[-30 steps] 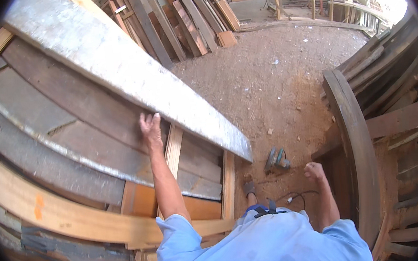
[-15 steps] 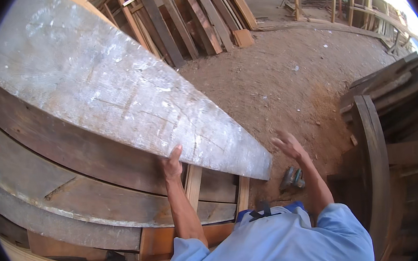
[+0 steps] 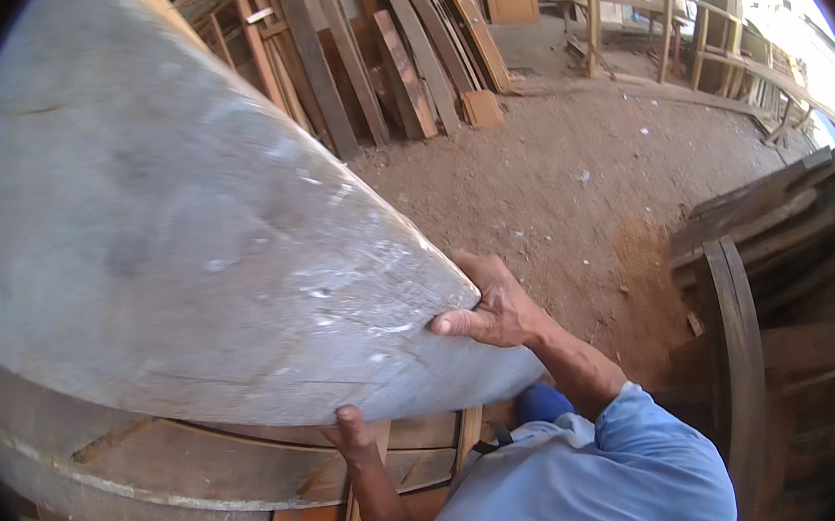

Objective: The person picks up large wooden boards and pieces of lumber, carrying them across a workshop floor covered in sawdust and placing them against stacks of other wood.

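A broad, grey, paint-spotted wooden board stretches from the upper left toward my body, raised and tilted over other boards. My left hand grips its near long edge, the thumb on top and the fingers hidden underneath. My right hand is closed on the far edge close to the board's end, thumb lying on the upper face and most fingers out of sight below.
Stacked curved boards lie under the grey board at left. Leaning planks stand at the back. Dark timber and an upright post are at right. Bare dirt floor spreads between. A wooden railing stands far right.
My right hand, open and apart from the board before, has taken hold of its far edge. The board has risen nearer and tilted, my left hand still on its near edge.
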Available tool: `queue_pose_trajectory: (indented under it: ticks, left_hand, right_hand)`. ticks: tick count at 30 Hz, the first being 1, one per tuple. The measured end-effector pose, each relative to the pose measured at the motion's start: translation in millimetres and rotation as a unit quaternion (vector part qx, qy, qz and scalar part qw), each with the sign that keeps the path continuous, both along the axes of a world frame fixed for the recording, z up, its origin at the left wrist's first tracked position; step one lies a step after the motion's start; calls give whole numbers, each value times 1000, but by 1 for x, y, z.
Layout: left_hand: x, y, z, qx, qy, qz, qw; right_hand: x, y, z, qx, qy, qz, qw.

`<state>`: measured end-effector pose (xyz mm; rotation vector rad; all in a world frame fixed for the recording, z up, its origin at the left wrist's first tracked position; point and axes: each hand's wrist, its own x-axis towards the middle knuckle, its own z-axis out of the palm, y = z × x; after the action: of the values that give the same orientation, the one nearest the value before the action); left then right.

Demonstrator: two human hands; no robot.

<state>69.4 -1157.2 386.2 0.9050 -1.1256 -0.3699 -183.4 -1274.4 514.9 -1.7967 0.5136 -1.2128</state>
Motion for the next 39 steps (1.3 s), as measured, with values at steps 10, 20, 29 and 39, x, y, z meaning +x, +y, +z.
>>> queue_pose_trajectory:
  ticks: [10, 20, 29, 39]
  left_hand:
    - [-82, -199, 67, -118, 37, 31, 992]
    - [-94, -448, 2, -157, 51, 122, 979]
    - [-128, -625, 29, -73, 71, -137, 985]
    - [-31, -901, -1, -83, -22, -305, 948]
  right_hand:
    - [-72, -138, 42, -194, -10, -110, 975]
    - [-138, -371, 19, -330, 18, -124, 936]
    - [-156, -576, -11, -340, 9, -53, 939]
    - [-127, -843, -20, -323, 19, -49, 945]
